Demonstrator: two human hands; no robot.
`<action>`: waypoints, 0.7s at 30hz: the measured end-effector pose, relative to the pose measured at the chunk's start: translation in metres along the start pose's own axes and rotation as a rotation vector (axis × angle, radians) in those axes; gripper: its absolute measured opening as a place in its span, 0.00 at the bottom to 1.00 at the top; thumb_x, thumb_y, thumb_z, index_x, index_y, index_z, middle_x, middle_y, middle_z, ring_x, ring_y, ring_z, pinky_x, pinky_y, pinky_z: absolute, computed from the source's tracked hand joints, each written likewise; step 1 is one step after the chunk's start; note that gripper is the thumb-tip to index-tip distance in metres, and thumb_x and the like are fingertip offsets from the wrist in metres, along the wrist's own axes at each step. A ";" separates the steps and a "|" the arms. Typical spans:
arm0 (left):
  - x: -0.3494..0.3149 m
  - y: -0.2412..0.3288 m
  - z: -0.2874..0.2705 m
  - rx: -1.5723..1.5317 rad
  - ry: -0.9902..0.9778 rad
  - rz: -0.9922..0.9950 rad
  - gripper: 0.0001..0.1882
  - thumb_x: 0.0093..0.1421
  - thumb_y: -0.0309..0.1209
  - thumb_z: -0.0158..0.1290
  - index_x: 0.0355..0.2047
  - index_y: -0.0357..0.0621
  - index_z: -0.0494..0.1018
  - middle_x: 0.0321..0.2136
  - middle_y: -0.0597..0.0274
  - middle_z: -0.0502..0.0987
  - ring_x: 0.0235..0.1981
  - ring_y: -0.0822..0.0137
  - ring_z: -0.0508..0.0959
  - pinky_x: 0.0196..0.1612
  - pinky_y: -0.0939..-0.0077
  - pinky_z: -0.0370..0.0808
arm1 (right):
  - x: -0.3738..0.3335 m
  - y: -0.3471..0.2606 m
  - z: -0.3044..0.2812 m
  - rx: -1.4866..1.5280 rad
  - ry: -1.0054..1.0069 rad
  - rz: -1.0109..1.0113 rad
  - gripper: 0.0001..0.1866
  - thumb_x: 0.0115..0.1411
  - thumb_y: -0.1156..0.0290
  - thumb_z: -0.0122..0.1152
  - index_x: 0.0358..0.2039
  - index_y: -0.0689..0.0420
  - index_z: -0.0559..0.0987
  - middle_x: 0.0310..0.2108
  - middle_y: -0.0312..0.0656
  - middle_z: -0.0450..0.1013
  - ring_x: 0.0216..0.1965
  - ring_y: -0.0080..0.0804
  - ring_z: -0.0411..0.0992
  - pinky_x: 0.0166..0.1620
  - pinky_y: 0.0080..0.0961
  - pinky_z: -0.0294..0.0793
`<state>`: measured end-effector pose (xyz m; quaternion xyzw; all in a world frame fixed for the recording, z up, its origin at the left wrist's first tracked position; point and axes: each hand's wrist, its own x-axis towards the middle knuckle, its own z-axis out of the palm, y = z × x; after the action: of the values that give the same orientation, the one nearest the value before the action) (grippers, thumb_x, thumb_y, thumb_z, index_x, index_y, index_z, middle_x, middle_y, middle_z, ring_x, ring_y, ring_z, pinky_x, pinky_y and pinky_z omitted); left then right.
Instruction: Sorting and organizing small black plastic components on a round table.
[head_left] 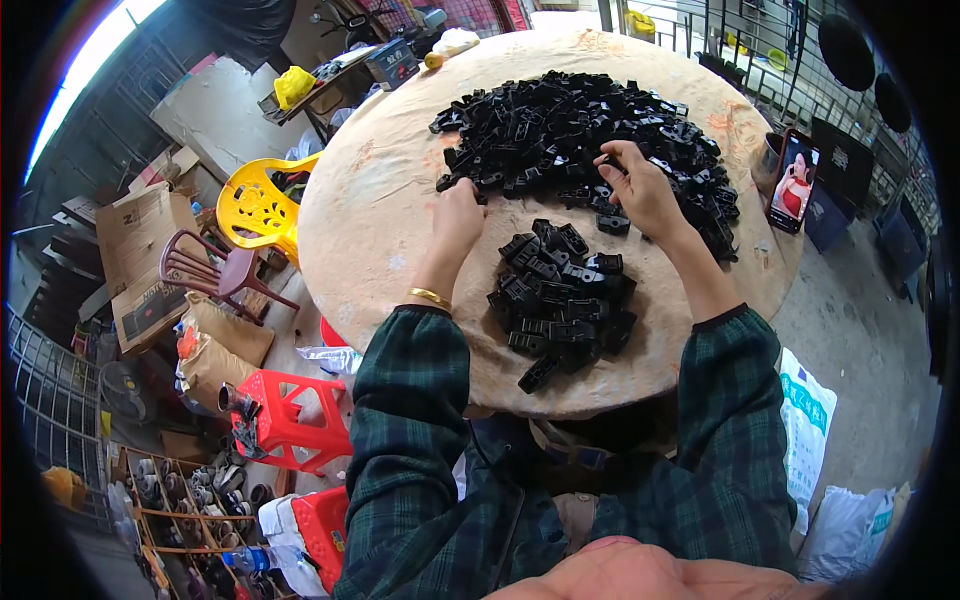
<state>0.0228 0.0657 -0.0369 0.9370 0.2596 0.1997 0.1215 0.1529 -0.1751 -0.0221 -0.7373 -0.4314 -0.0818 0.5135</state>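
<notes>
The one view comes from the left of two fisheye cameras worn side by side on the person's head. It faces forward and steeply down over the round, cloth-covered table (355, 240), looking from its near side. The camera sits close above the body, so the plaid sleeves (410, 440) loom large at the near edge, while the left hand (460, 212) and right hand (643, 190) lie farther off, around mid-view. The wide lens reaches from the yellow plastic chair (240, 190) on the left to the concrete floor (860, 330) on the right, and straight edges bow toward its dark, rounded border.
</notes>
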 end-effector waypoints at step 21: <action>0.074 -0.062 -0.020 -0.311 -0.034 0.006 0.12 0.46 0.37 0.60 0.28 0.43 0.80 0.24 0.53 0.79 0.27 0.60 0.79 0.36 0.70 0.75 | -0.002 -0.017 0.003 -0.135 -0.092 -0.071 0.14 0.54 0.75 0.58 0.42 0.59 0.71 0.32 0.51 0.75 0.35 0.45 0.75 0.37 0.29 0.73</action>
<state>0.0445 0.1597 -0.0172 0.9109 0.2207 0.2221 0.2689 0.1385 -0.1722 -0.0129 -0.7574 -0.4740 -0.0952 0.4389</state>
